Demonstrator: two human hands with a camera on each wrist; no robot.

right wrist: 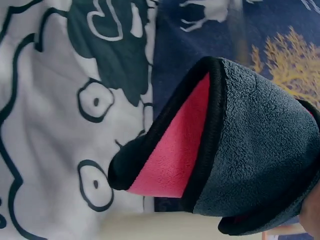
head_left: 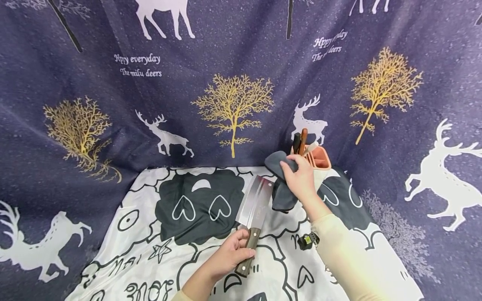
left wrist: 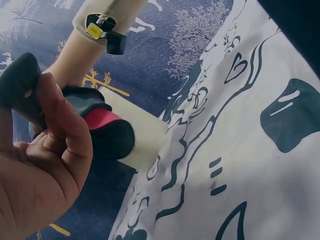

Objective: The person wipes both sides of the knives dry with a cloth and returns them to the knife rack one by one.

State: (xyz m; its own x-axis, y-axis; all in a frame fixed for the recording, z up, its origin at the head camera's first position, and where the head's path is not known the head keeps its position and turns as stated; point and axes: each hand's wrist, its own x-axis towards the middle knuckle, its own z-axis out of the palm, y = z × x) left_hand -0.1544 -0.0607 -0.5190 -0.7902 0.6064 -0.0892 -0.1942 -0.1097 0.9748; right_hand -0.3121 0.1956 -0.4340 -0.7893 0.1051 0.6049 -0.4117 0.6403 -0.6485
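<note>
My left hand [head_left: 227,256] grips a cleaver by its dark wooden handle [head_left: 253,239], fingers and thumb wrapped around it. The broad steel blade [head_left: 256,202] points away from me over the white patterned cloth. Higher and to the right, my right hand [head_left: 302,177] pinches a dark grey cleaning cloth [head_left: 284,196] between fingers and thumb. The grey cloth hangs in folds just right of the blade's tip. In the right wrist view the cleaning cloth [right wrist: 260,140] shows a black edging and a pink inner side. The left wrist view shows the handle end [left wrist: 22,85] above my left fingers.
Behind my right hand stands a cream holder with an orange top [head_left: 323,161], containing several upright utensils with black, brown and white handles [head_left: 303,140]. A black-and-white printed cloth [head_left: 150,251] covers the table. Dark blue fabric [head_left: 248,50] with deer and trees hangs behind.
</note>
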